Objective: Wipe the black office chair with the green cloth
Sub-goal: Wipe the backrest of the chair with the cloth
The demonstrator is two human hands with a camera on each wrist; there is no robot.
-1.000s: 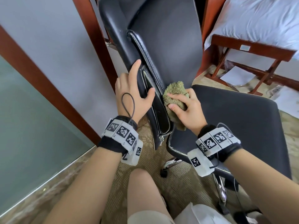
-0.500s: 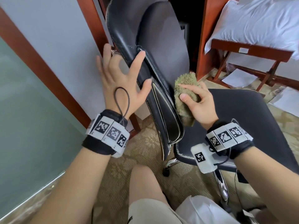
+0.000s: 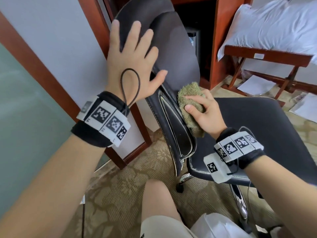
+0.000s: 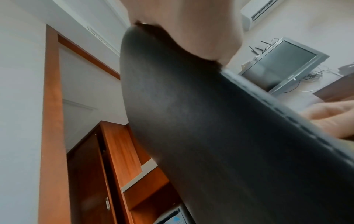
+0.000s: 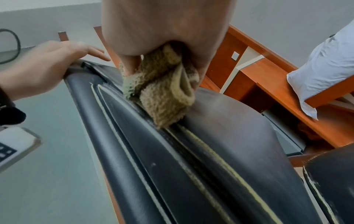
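The black office chair [image 3: 173,54] stands with its backrest edge toward me and its seat [image 3: 257,127] to the right. My left hand [image 3: 132,54] lies flat with spread fingers on the back of the backrest [image 4: 201,136], thumb over its edge. My right hand [image 3: 204,109] grips the bunched green cloth [image 3: 188,103] and presses it against the front of the backrest near the seam. In the right wrist view the cloth [image 5: 162,97] sits on the piped seam [image 5: 191,151], with the left hand [image 5: 47,68] at the upper left.
A wooden door frame [image 3: 34,66] and wall stand close on the left. A bed with white bedding [image 3: 274,28] is at the right, papers [image 3: 253,85] lie on the patterned carpet [image 3: 120,194]. My knee [image 3: 157,203] is below the chair. A television [image 4: 277,66] sits on a desk.
My left hand has slid up the backrest and flattened with fingers spread. The chair has turned a little. The right hand with the cloth has stayed on the backrest's lower front.
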